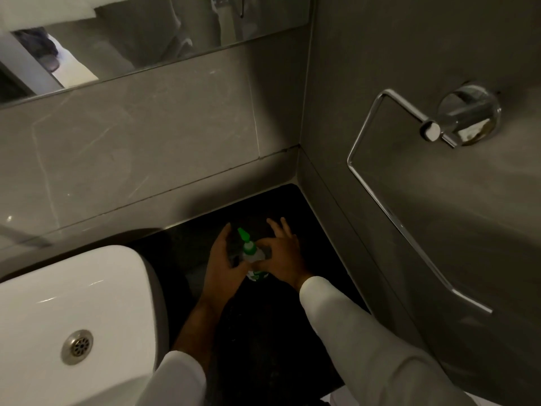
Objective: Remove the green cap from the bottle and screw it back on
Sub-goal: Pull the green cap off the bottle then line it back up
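Note:
A small clear bottle [254, 259] with a green and white label stands upright on the black counter [278, 332]. Its green pump cap [244, 237] sits on the neck, nozzle pointing up and left. My left hand [224, 268] is at the bottle's left side with the thumb against its lower body. My right hand [281, 253] touches the bottle from the right with thumb and forefinger near its shoulder, the other fingers spread above the counter. Whether either hand grips firmly is unclear in the dim light.
A white basin [73, 317] with a metal drain [77, 346] stands at the left. Grey tiled walls meet in a corner behind the bottle. A chrome towel ring [389, 177] hangs on the right wall. A mirror [131, 39] runs along the back wall.

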Demonstrator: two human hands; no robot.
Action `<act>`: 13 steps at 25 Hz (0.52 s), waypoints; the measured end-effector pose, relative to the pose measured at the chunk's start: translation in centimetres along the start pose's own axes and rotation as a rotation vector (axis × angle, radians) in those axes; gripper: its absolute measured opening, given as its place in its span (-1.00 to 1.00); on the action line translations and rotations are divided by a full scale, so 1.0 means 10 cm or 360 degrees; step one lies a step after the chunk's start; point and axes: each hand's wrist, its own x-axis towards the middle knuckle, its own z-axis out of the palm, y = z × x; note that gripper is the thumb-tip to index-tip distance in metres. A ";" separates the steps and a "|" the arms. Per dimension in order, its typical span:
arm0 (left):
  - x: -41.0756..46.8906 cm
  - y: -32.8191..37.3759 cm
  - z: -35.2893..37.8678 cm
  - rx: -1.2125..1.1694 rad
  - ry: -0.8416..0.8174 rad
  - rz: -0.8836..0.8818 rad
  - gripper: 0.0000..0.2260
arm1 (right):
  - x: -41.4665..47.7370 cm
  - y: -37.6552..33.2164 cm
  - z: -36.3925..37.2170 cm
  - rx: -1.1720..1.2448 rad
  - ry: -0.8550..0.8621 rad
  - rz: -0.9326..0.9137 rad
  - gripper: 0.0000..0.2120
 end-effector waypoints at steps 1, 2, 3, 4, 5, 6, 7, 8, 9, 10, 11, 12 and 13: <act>0.00 0.03 0.02 0.0037 0.0109 -0.0005 -0.30 | 0.00 0.00 0.00 0.0006 -0.0002 0.0009 -0.63; 0.00 0.05 0.04 0.0082 0.0210 -0.0008 -0.35 | 0.00 -0.01 0.00 0.0010 -0.0005 0.0016 -0.63; 0.02 0.06 0.04 0.0123 0.0261 -0.0006 -0.42 | 0.00 -0.02 0.00 0.0011 -0.0007 0.0021 -0.63; 0.04 0.06 0.03 0.0137 0.0254 -0.0007 -0.46 | 0.01 -0.03 0.01 0.0009 -0.0007 0.0024 -0.61; 0.04 0.06 0.01 0.0123 0.0202 -0.0009 -0.48 | 0.01 -0.03 0.00 0.0009 -0.0005 0.0025 -0.60; 0.04 0.05 0.00 0.0091 0.0133 -0.0009 -0.48 | 0.01 -0.02 0.00 0.0017 -0.0002 0.0027 -0.60; 0.04 0.05 0.00 0.0071 0.0094 0.0004 -0.46 | 0.02 -0.02 -0.01 0.0034 0.0003 0.0031 -0.60; 0.03 0.05 0.01 0.0072 0.0111 0.0025 -0.45 | 0.02 -0.02 -0.01 0.0054 0.0012 0.0038 -0.61; 0.02 0.05 0.03 0.0089 0.0169 0.0037 -0.47 | 0.02 -0.02 -0.01 0.0068 0.0026 0.0045 -0.62; 0.02 0.05 0.04 0.0104 0.0228 0.0030 -0.50 | 0.02 -0.02 0.00 0.0072 0.0033 0.0049 -0.63; 0.03 0.05 0.04 0.0116 0.0253 0.0010 -0.54 | 0.03 -0.02 0.01 0.0070 0.0030 0.0050 -0.63; 0.04 0.04 0.03 0.0118 0.0233 -0.0006 -0.56 | 0.03 -0.02 0.02 0.0063 0.0024 0.0045 -0.62; 0.06 0.01 0.01 0.0124 0.0165 0.0001 -0.58 | 0.03 -0.02 0.02 0.0057 0.0020 0.0039 -0.60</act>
